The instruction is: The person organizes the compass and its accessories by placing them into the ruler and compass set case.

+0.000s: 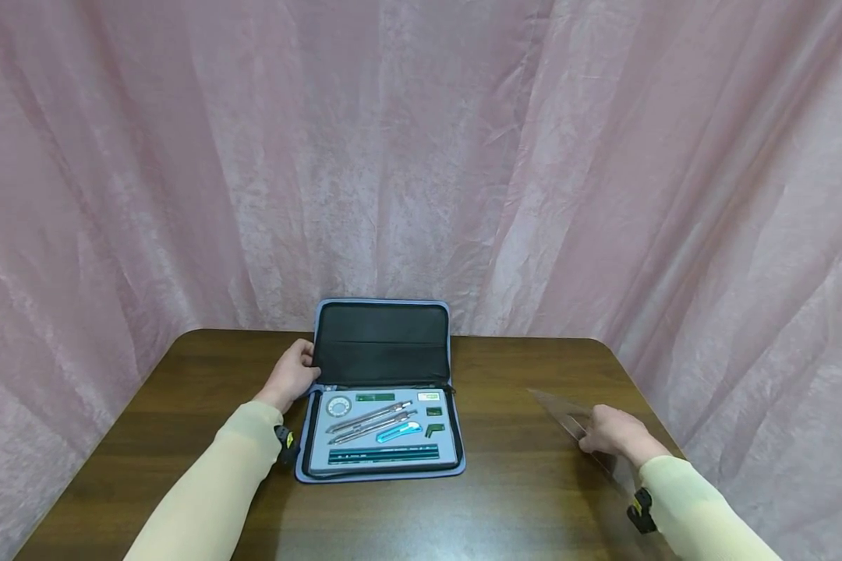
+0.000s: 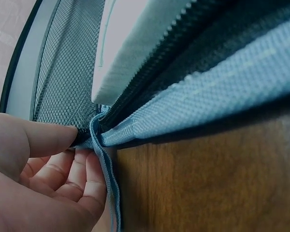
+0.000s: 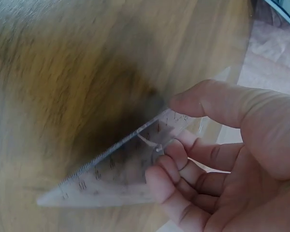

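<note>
A blue zip case (image 1: pixel 380 478) stands open on the table, with its black-lined lid (image 1: pixel 383 343) raised at the back. My left hand (image 1: pixel 295 375) pinches the lid's left edge near the hinge. In the left wrist view, the thumb (image 2: pixel 50 137) lies on the black mesh (image 2: pixel 70 67) and the other fingers curl behind the edge, beside a thin blue ribbon (image 2: pixel 106 169). Over at the table's right side, my right hand (image 1: pixel 613 432) grips a clear set square (image 3: pixel 106 179). The thumb (image 3: pixel 193 101) is at its marked edge, the fingers curled against its other face.
In the case's grey tray (image 1: pixel 386 395) lie metal compasses (image 1: pixel 370 417), a light-blue cutter (image 1: pixel 398 432), dark green pencils (image 1: pixel 383 454), a round white piece (image 1: pixel 338 406) and small green items. Pink curtain (image 1: pixel 421 156) hangs behind the brown table (image 1: pixel 519 467).
</note>
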`<state>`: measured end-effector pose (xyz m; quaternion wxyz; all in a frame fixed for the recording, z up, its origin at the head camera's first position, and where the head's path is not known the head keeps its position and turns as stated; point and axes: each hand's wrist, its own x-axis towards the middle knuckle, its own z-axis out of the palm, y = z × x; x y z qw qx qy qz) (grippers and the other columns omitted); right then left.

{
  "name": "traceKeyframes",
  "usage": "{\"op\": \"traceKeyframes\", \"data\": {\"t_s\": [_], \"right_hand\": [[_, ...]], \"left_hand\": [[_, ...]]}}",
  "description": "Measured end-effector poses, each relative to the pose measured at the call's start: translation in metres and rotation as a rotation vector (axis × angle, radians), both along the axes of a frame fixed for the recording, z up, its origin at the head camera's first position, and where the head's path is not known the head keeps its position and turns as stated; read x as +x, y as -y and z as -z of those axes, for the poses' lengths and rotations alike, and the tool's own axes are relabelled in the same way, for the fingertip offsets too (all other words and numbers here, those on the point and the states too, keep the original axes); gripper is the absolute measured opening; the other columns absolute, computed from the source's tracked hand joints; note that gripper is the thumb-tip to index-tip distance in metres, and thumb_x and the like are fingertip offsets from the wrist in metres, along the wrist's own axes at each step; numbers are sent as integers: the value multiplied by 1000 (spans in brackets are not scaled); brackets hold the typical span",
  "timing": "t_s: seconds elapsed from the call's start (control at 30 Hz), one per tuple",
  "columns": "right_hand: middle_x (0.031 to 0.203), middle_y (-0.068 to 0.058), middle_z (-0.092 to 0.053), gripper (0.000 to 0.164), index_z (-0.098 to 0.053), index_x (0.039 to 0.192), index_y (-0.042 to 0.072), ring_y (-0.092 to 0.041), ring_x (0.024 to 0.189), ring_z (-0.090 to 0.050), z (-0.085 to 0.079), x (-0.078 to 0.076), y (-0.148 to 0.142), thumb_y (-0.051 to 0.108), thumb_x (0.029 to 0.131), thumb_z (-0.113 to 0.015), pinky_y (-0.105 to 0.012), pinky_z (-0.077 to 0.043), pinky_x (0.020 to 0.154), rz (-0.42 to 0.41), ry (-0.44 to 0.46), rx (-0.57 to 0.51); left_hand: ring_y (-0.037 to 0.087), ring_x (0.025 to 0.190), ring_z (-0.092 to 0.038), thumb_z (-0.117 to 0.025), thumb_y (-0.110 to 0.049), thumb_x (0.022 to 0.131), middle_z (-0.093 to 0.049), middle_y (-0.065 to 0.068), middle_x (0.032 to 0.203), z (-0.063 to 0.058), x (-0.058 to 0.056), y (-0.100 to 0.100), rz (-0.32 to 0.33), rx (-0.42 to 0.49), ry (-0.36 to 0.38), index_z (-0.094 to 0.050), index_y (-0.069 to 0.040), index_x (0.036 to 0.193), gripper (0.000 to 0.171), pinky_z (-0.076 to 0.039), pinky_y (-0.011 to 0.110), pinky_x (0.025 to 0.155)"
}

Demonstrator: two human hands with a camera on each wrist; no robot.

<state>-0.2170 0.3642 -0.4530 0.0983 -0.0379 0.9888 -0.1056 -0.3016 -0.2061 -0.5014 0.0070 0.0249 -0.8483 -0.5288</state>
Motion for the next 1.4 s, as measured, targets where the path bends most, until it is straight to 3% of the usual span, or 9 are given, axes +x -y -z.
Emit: {"op": "traceKeyframes", "data": {"t_s": [0.1, 0.23, 0.47, 0.67, 0.83, 1.03, 1.4], "right_hand": [[62, 8, -29, 41, -38, 62, 22, -13, 61, -28, -1, -2, 5, 8, 81, -72, -32, -27, 60, -11, 3, -21], [64, 7, -37, 40, -43, 66, 20, -13, 62, -36, -7, -6, 15, 8, 81, -78, -33, -30, 60, -4, -21, -10], [76, 5, -60, 24, -63, 81, 18, -19, 71, -56, -28, -22, 50, 15, 80, -86, -42, -44, 61, -44, -222, -8], [73, 9, -62, 26, -66, 79, 21, -16, 70, -56, -42, -41, 103, 17, 84, -91, -43, -48, 61, -170, -427, -33], [77, 10, -67, 19, -73, 86, 22, -19, 77, -62, -52, -59, 149, 18, 91, -91, -45, -54, 65, -245, -540, -31], [90, 5, -78, 10, -81, 98, 19, -23, 90, -69, -65, -74, 194, 20, 94, -90, -49, -59, 76, -300, -599, -73], [99, 4, -81, 9, -82, 107, 20, -22, 95, -73, -83, -89, 254, 25, 100, -85, -47, -60, 84, -359, -587, -194]], "left_hand": [[41, 118, -51, -60, 8, 107, -54, 26, 129, 1, 0, 1, 2, -1, -3, -50, 2, 138, 33, -47, 52, 99], [40, 115, -52, -60, 7, 107, -55, 25, 126, 2, 0, 2, 8, -1, -13, -51, 2, 137, 33, -48, 51, 97], [40, 117, -52, -61, 7, 106, -55, 25, 128, 2, 0, 3, 9, 0, -24, -52, 1, 138, 33, -47, 51, 97], [40, 117, -52, -60, 7, 107, -56, 25, 130, 3, 5, 5, 12, 5, -25, -52, 1, 138, 33, -48, 51, 98], [39, 115, -53, -61, 6, 107, -58, 25, 127, 1, 9, 5, 17, 4, -28, -52, 0, 137, 31, -48, 50, 96], [38, 114, -54, -61, 7, 107, -60, 23, 124, -2, 11, 3, 18, 4, -36, -53, 0, 135, 30, -47, 49, 96], [35, 110, -57, -62, 8, 106, -65, 20, 119, 1, 15, -1, 26, 19, -57, -56, -3, 129, 26, -47, 47, 94]]}}
